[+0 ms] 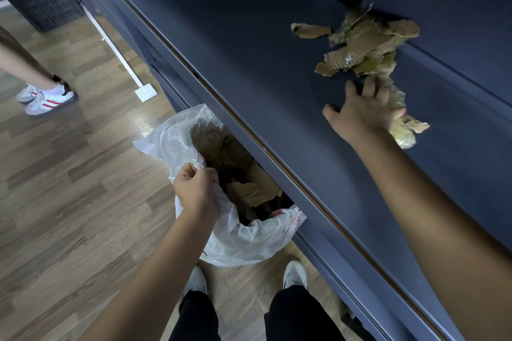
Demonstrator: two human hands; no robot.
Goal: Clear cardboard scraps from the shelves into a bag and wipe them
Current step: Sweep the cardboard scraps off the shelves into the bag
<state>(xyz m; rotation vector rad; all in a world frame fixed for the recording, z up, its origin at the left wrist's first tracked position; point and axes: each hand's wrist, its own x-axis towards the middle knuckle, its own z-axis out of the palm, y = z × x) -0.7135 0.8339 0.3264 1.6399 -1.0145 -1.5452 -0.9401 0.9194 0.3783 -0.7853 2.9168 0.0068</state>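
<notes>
Left hand [195, 188] grips the bag [241, 241] rim, below the shelf [249, 50] edge. Right hand [365, 115], fingers spread wide, rests on scraps [404, 135] near the pile [368, 41].

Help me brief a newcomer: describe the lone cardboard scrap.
On the dark blue shelf, find the heap of torn cardboard beyond the right hand. The lone scrap is the flat brown strip at that heap's upper-left edge, lying singly while the others overlap.
</notes>
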